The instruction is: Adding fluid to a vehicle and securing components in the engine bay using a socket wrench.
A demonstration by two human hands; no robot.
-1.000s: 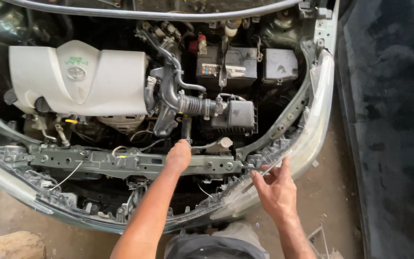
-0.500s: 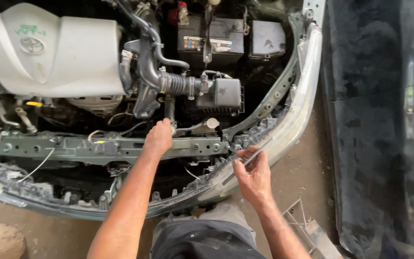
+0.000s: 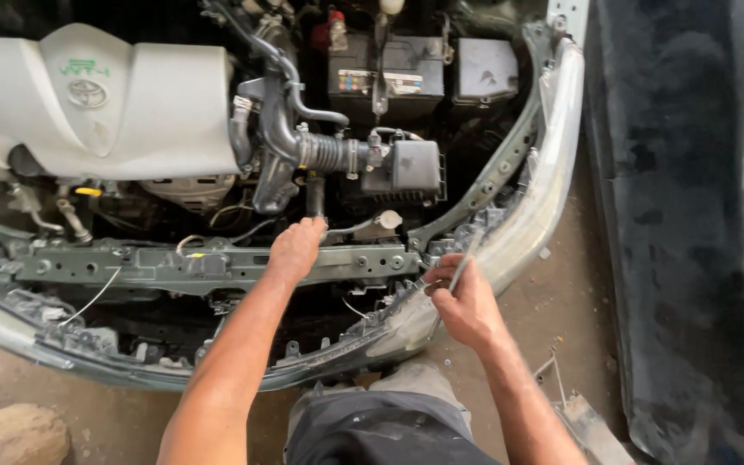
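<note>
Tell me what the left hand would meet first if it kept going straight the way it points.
Probably the short black hose just beyond the left hand, whose fingers reach up over the grey crossmember into the engine bay. Depth is unclear, so they may already touch.

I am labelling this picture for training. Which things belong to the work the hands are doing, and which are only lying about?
In hand:
left hand on the grey-green metal crossbar
right hand gripping a thin silver metal tool
black rubber hose end

Lying about:
white plastic engine cover
black box-shaped battery
brown rock
</note>
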